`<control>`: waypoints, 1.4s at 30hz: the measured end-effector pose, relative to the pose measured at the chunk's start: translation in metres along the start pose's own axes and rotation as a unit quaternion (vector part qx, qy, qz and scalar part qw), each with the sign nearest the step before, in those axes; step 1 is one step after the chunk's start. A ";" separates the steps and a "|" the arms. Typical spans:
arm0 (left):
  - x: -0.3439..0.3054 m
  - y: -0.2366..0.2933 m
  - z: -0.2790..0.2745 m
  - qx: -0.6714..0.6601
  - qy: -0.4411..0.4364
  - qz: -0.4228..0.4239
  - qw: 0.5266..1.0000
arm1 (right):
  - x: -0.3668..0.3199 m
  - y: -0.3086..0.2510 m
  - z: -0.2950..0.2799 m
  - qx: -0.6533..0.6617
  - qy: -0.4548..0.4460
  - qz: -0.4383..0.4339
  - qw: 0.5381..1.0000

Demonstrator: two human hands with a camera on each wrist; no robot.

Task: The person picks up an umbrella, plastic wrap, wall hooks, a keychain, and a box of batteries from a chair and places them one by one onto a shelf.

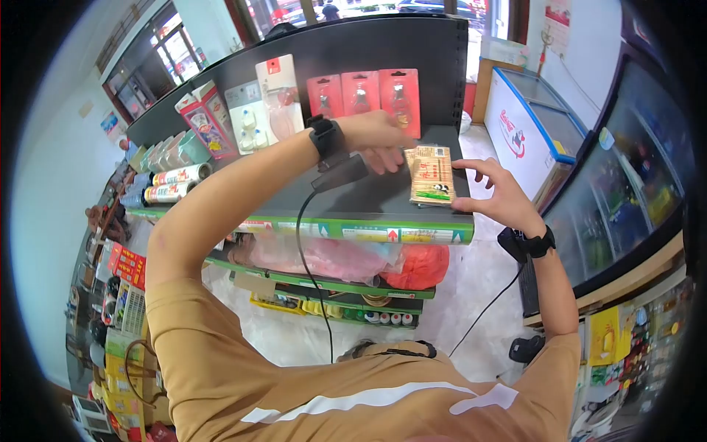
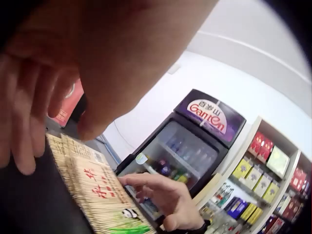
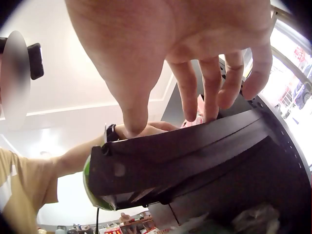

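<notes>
Flat packs of thin wooden sticks with red lettering and a panda print [image 1: 431, 175] lie stacked at the right end of the dark top shelf [image 1: 368, 202]. My left hand [image 1: 377, 138] is just left of the packs, fingers loosely extended. In the left wrist view its fingers [image 2: 24, 112] hang beside the stack [image 2: 97, 190]. On the other side, my right hand [image 1: 501, 193] has thumb and fingers spread at the packs' right edge; whether it touches them is unclear. The right wrist view shows that hand [image 3: 170, 63] over the shelf end [image 3: 161, 156], the packs hidden.
Behind stand red carded bulbs [image 1: 360, 94], white blister packs [image 1: 280, 96] and boxed goods [image 1: 208, 121]. Rolls [image 1: 177, 184] lie at the shelf's left. A chest freezer [image 1: 530, 121] and a glass-door fridge [image 1: 626, 162] stand to the right. A black cable [image 1: 303, 250] hangs over the shelf's front edge.
</notes>
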State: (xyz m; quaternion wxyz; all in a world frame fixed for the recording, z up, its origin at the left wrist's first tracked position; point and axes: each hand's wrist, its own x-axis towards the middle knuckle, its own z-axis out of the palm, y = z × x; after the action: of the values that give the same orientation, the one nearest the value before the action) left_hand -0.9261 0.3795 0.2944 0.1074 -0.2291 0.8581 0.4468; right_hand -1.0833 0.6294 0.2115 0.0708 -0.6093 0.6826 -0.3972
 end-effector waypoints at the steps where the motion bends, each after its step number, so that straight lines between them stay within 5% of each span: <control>1: 0.001 -0.001 0.001 -0.034 -0.005 0.006 0.999 | 0.004 0.002 0.000 -0.002 -0.008 -0.001 1.000; 10: 0.013 -0.002 0.010 -0.150 -0.009 -0.019 0.989 | 0.013 -0.001 -0.003 0.023 -0.049 -0.004 0.999; 15: 0.018 -0.008 0.005 -0.058 -0.053 0.080 0.994 | 0.009 0.010 -0.002 0.107 -0.021 0.039 0.993; 18: 0.024 -0.030 -0.001 0.150 0.033 0.219 0.964 | -0.007 0.018 0.005 0.184 0.065 0.032 0.980; 21: -0.072 0.004 0.013 0.232 0.225 0.173 0.930 | -0.051 0.055 0.011 0.212 0.137 0.094 0.963; 23: -0.124 0.003 0.026 0.176 0.217 0.206 0.938 | -0.102 0.112 0.026 0.272 0.152 0.188 0.931; 25: -0.163 -0.024 0.046 0.034 0.122 0.272 0.954 | -0.134 0.097 0.069 0.329 0.254 0.277 0.866; 26: -0.182 -0.041 0.063 -0.053 0.057 0.251 0.965 | -0.162 0.116 0.080 0.314 0.166 0.289 0.889; 27: -0.189 -0.068 0.085 -0.102 0.031 0.330 0.938 | -0.191 0.138 0.101 0.286 0.115 0.302 0.902; 29: -0.194 -0.130 0.139 -0.282 -0.088 0.298 0.908 | -0.241 0.161 0.166 0.232 0.059 0.407 0.881; 30: -0.194 -0.164 0.170 -0.329 -0.079 0.278 0.899 | -0.262 0.175 0.203 0.242 -0.008 0.456 0.856; 31: -0.196 -0.197 0.199 -0.338 -0.029 0.222 0.914 | -0.274 0.157 0.232 0.250 -0.071 0.444 0.858; 33: -0.208 -0.257 0.259 -0.212 0.222 0.106 0.946 | -0.266 0.114 0.280 0.294 -0.232 0.449 0.811; 35: -0.230 -0.296 0.303 -0.195 0.379 0.000 0.905 | -0.231 0.066 0.317 0.274 -0.351 0.359 0.820; 38: -0.281 -0.331 0.322 -0.323 0.385 0.001 0.865 | -0.178 0.039 0.384 0.263 -0.459 0.153 0.835; 42: -0.351 -0.360 0.305 -0.306 0.492 -0.019 0.815 | -0.097 -0.085 0.442 0.244 -0.544 0.091 0.798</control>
State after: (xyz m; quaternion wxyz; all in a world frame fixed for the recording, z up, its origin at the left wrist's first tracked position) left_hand -0.4505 0.5547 -0.0035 -0.3959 -0.4558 0.6113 0.5117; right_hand -0.7367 0.5188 -0.0699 0.6124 -0.6227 0.4649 -0.1454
